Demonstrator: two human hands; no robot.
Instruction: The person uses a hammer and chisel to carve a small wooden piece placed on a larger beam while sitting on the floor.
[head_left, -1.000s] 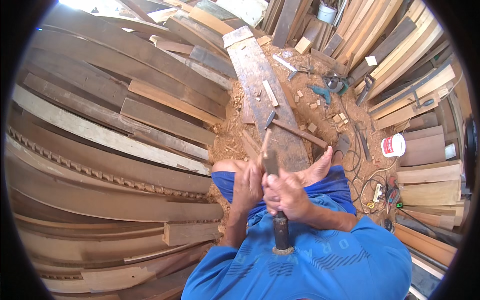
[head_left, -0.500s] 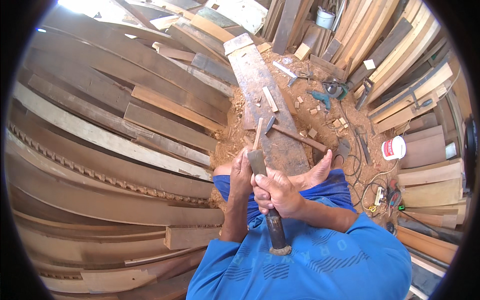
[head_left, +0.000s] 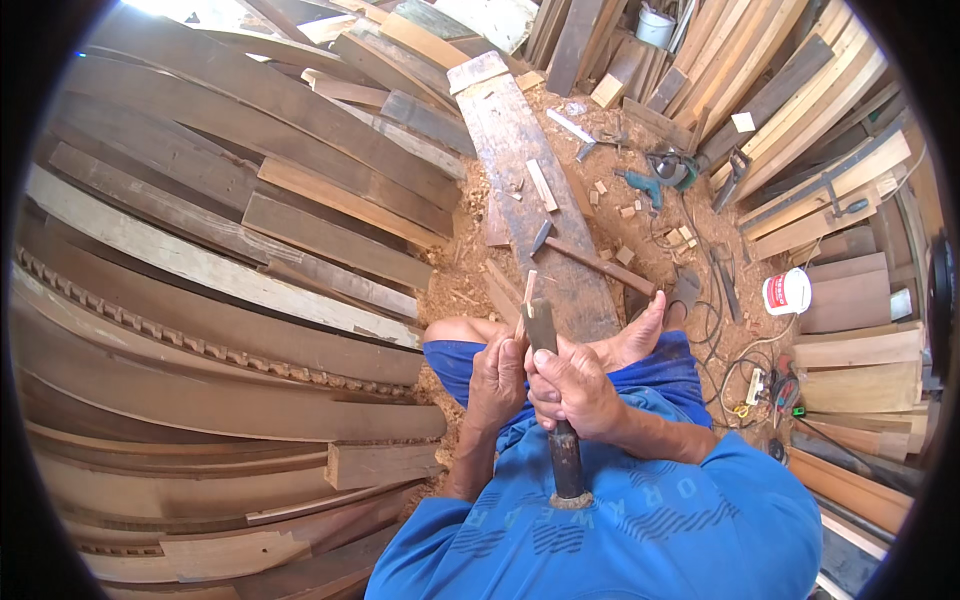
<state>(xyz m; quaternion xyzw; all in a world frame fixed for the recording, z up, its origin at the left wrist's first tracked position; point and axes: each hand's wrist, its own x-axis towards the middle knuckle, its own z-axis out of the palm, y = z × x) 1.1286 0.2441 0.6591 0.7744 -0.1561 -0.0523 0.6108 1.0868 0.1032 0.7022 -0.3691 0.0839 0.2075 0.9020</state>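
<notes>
In front of my chest, my right hand [head_left: 578,393] grips a chisel [head_left: 567,468] around its shank and upper handle. Its broad grey blade points away from me, and the dark handle ends in a frayed butt near my shirt. Close beside it, my left hand [head_left: 496,382] pinches a thin, pale strip of wood [head_left: 529,289]. The strip's far end sticks up by the blade tip, with what looks like a sliver peeling there. Whether blade and wood touch, I cannot tell. Beyond my hands lies a hammer [head_left: 598,264] with a wooden handle, on a worn plank [head_left: 505,130].
A small wood piece [head_left: 541,186] lies on the plank. Stacked boards [head_left: 230,300] fill the left side. To the right are a teal power tool [head_left: 640,186], wood offcuts, cords, a white bucket [head_left: 788,293] and more boards [head_left: 860,345]. Shavings cover the floor.
Both hands have shifted slightly right, carrying the chisel and the wood strip. The strip now leans against or near the blade's tip, and its far end sits lower in the picture.
</notes>
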